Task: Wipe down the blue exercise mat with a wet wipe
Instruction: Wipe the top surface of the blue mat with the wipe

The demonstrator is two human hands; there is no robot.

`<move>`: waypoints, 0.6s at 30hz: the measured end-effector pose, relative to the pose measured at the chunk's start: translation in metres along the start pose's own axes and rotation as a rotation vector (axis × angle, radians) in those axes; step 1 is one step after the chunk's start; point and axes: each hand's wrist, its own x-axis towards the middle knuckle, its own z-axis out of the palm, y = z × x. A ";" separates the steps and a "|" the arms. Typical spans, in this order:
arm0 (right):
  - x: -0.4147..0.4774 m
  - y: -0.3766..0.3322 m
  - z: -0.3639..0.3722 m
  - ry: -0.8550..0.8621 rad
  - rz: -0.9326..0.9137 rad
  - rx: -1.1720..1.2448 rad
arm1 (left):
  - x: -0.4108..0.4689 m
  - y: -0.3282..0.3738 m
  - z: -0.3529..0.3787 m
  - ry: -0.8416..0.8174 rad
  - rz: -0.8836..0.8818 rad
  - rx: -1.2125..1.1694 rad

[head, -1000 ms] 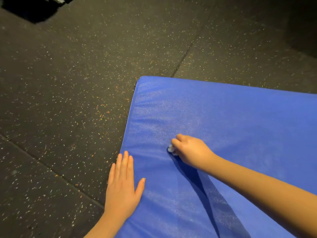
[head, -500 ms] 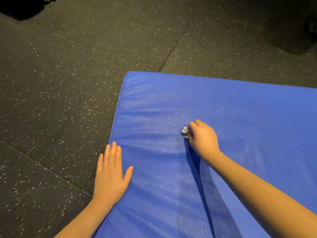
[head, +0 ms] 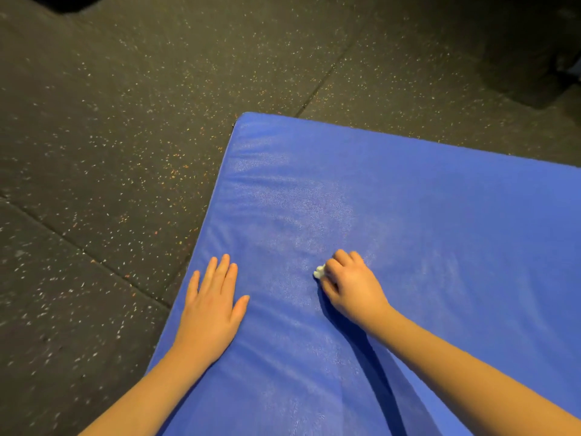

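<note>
Since half a second ago the right hand (head: pixel 355 287) has drawn the wet wipe (head: pixel 319 272) back toward the person, farther from the mat's far left corner, while the left hand (head: pixel 212 306) has stayed by the left edge. The one blue exercise mat (head: pixel 440 231) lies flat on the dark speckled rubber floor (head: pixel 110 152). The single small white wad of wipe touches the mat's surface, with the right hand's fingers (head: pixel 342 258) curled tightly round it. The left hand presses palm-down on the mat just inside its left edge, four fingers straight and close together and the thumb spread apart.
</note>
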 end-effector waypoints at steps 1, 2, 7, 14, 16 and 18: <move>-0.009 -0.003 -0.003 -0.074 -0.067 0.013 | -0.008 0.000 0.002 -0.007 0.016 0.001; -0.013 -0.002 -0.005 -0.120 -0.121 0.009 | -0.014 0.001 0.002 -0.004 0.027 0.002; -0.003 0.014 -0.009 -0.020 0.130 -0.011 | -0.032 0.002 -0.006 -0.025 -0.005 -0.130; -0.037 -0.027 -0.011 -0.221 -0.174 0.098 | -0.052 0.004 -0.007 -0.014 -0.012 -0.152; -0.024 -0.016 -0.013 -0.218 -0.161 0.061 | -0.052 0.006 -0.007 -0.009 -0.019 -0.160; -0.006 -0.007 -0.009 -0.107 -0.015 0.042 | -0.051 0.006 -0.008 -0.006 -0.019 -0.164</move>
